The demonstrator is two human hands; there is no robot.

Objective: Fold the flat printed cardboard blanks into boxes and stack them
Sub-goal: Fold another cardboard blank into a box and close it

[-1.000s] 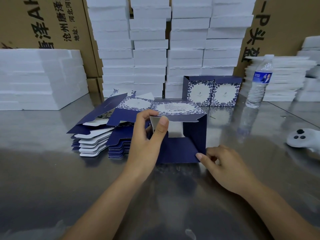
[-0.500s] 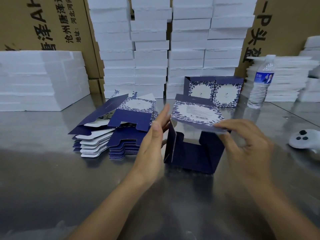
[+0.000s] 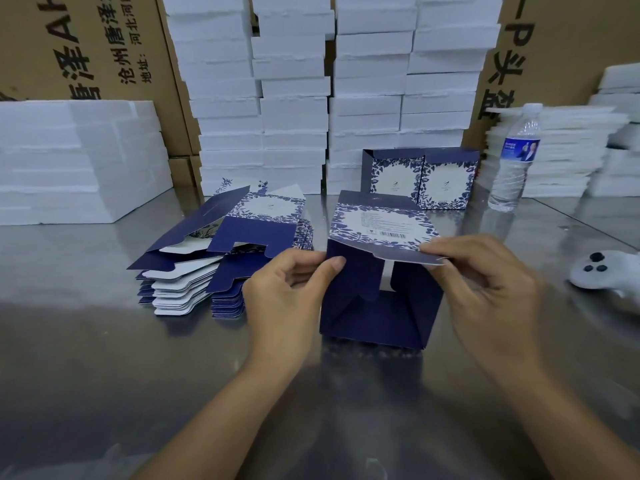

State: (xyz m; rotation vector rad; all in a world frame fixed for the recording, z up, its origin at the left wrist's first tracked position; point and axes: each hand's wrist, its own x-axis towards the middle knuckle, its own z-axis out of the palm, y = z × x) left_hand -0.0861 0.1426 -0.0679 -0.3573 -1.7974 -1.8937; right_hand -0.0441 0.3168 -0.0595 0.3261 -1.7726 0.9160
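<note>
The left hand pinches the left wall of the half-folded box, and the right hand pinches the front edge of its printed top panel; the box stands on the bench between them. If this panel is pressed down before the side flaps sit inside, it may crease, or the box may slide away

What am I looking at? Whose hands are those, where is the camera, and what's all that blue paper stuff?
No machine here: these are a person's two bare hands, filmed by a camera worn on the head, looking down. The left hand pinches the left wall of a half-folded dark blue cardboard box, and the right hand pinches its flowery top panel. On the shiny metal table lie a pile of flat blue-and-white cardboard blanks, two finished blue boxes, a clear plastic water bottle and a white controller. White foam slabs are stacked behind.
</note>
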